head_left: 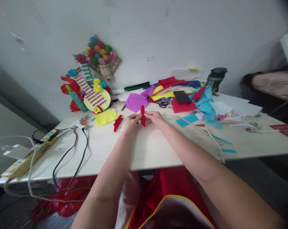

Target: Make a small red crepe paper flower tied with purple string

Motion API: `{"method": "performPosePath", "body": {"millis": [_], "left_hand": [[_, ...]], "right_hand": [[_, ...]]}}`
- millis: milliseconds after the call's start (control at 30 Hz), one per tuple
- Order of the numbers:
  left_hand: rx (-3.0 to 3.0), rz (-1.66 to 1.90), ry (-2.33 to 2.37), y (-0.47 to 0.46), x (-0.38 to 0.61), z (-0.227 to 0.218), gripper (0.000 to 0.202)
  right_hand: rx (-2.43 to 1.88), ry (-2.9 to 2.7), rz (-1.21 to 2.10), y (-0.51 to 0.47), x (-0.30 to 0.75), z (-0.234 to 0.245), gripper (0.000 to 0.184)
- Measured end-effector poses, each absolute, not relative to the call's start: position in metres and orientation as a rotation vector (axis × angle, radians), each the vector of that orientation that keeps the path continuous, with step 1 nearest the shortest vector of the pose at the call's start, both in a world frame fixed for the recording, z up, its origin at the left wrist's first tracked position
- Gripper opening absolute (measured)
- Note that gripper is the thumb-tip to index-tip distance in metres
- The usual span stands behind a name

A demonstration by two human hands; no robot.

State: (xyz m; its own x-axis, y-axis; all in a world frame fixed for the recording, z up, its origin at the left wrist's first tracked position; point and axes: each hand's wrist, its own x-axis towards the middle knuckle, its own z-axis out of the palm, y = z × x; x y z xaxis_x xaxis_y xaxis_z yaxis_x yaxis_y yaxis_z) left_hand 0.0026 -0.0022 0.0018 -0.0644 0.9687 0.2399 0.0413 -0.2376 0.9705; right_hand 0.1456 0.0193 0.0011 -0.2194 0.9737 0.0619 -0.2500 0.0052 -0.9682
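Over the middle of the white table (153, 149), a piece of folded red paper (143, 116) stands roughly upright between my two hands. My left hand (132, 123) pinches its left side, and my right hand (155, 119) pinches the right side. Just left of my left hand lies a second folded red paper piece (118, 123). Beyond that is a flat yellow paper sheet (106, 117). Purple paper (135, 102) lies behind my hands, near black-handled scissors (163, 104).
At the left are a glue gun (80, 123) with a looping black cord and a power strip (30, 156). Paper flowers (99, 51) stand against the wall. A phone (182, 97) rests on coloured paper. Wooden sticks (196, 127) and blue scraps (188, 121) lie right; a dark bottle (215, 79) stands behind.
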Motion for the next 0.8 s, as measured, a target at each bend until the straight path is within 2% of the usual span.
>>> {"method": "performPosePath", "body": {"millis": [800], "left_hand": [[1.459,1.301,1.186,-0.0038,0.0029,0.0030,0.022]], "right_hand": [[-0.966,-1.171,1.410,0.0162,0.1430,0.0041,0.012]]}}
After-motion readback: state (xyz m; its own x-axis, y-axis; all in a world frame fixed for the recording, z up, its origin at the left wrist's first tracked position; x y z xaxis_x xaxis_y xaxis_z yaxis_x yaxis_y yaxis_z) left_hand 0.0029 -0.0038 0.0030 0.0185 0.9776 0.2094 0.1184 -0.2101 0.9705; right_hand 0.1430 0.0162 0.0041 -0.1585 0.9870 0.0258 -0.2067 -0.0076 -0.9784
